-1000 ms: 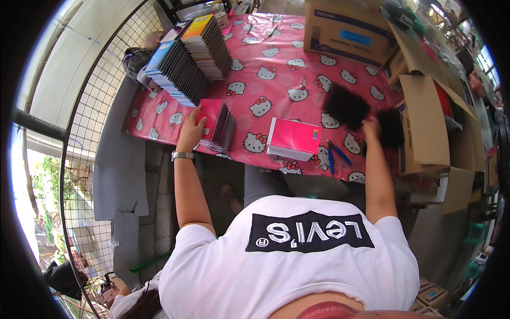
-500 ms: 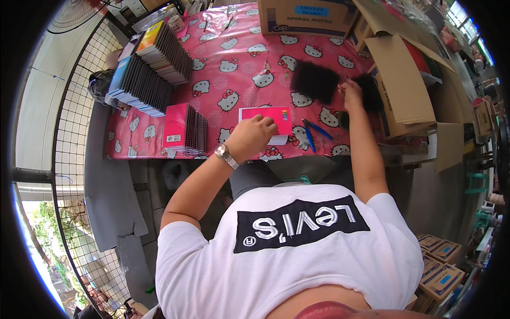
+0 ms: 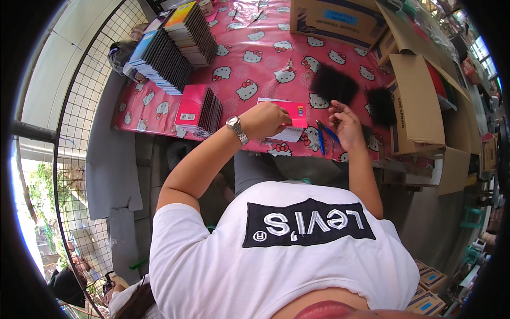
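Note:
A pink-covered notebook [image 3: 298, 110] lies near the table's front edge, its white pages [image 3: 288, 134] showing below. My left hand [image 3: 267, 119] rests on it with curled fingers gripping its cover; the fingertips are partly hidden. My right hand [image 3: 347, 126] is raised to the right of the notebook, palm partly turned up, thumb and fingers bent together. Something thin and dark may be between them, too small to make out. Blue-handled pliers [image 3: 321, 139] lie between the notebook and my right hand. Beyond that hand sits a pile of black spiral coils [image 3: 336, 84], with a second black pile [image 3: 380, 106] to its right.
Spiral-bound pink notebooks [image 3: 194, 109] are stacked left of my left hand. Taller stacks with blue [image 3: 154, 61] and yellow [image 3: 183, 18] covers stand behind. An open cardboard box [image 3: 419, 101] is at the right, a closed box [image 3: 337, 24] at the back. Patterned pink cloth [image 3: 247, 69] covers the table.
My right hand has come back from the black coils toward my body and the pliers. My left hand stays on the pink notebook. The whole view has shifted a little.

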Tool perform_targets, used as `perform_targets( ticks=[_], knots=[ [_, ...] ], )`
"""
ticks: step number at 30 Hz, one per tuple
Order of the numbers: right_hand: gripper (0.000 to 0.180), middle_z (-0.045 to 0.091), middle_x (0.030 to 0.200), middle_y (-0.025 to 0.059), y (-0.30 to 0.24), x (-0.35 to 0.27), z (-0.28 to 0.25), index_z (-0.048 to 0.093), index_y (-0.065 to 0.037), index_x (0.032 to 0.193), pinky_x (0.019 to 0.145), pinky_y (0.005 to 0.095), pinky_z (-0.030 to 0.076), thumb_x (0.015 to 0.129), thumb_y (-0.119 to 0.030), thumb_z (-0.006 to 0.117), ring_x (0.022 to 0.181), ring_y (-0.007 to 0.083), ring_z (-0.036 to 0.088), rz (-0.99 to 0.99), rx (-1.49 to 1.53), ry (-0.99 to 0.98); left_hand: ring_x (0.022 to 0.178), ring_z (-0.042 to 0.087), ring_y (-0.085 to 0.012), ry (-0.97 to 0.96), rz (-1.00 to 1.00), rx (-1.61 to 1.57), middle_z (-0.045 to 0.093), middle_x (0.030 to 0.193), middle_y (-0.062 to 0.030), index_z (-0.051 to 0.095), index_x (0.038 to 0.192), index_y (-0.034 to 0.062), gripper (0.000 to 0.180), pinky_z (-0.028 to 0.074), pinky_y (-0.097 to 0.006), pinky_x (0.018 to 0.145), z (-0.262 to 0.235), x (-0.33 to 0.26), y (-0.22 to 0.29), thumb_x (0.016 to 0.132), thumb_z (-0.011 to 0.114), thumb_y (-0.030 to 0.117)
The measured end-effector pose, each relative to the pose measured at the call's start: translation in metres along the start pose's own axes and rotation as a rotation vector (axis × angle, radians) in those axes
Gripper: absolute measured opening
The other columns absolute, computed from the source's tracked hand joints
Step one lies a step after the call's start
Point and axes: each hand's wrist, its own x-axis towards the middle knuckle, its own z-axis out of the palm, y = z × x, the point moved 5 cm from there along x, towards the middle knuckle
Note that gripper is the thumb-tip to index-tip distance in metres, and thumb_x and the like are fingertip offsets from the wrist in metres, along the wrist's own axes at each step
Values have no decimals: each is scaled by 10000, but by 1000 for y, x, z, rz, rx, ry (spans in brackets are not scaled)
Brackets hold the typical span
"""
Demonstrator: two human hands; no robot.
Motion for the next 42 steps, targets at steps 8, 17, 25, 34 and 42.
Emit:
perform_targets(
  ticks=[8, 17, 25, 34, 42],
  knots=[
    [272, 605, 886, 8, 33, -30, 23, 619, -75, 1178, 691, 266, 456, 929, -85, 511, 785, 116, 568, 103, 47, -7, 868, 683, -268, 17, 16, 195, 693, 934, -73, 670, 1037, 70, 237, 562, -389, 781, 8, -4, 6, 819, 657, 163],
    [352, 594, 937, 27, 1, -25, 48, 564, -42, 1221, 552, 229, 403, 887, -80, 458, 633, 81, 492, -193, -247, 115, 989, 599, -252, 494, -244, 273, 632, 954, -68, 591, 999, 88, 225, 437, -408, 921, -12, 9, 5, 817, 640, 211],
    [587, 524, 859, -6, 71, -30, 74, 316, -173, 1555, 475, 217, 289, 1032, -408, 434, 562, 54, 392, -224, -475, -40, 960, 586, -228, 606, -253, 253, 611, 929, -50, 575, 965, 90, 192, 401, -370, 882, -10, 13, 19, 814, 626, 197],
    [298, 656, 1032, 149, -33, -42, 103, 647, -26, 1227, 820, 362, 495, 1037, -199, 497, 930, 263, 630, -751, -1146, -275, 974, 610, -215, 496, -140, 90, 649, 957, -44, 619, 996, 101, 185, 408, -359, 889, -6, 2, 30, 850, 646, 212],
    [298, 596, 1001, 144, -46, -53, 114, 663, -11, 1146, 778, 354, 496, 873, 39, 552, 914, 281, 615, -792, -1224, -310, 953, 625, -221, 524, -167, 76, 658, 928, -49, 626, 981, 90, 173, 430, -359, 872, -6, -2, 34, 867, 644, 219]
  ],
)
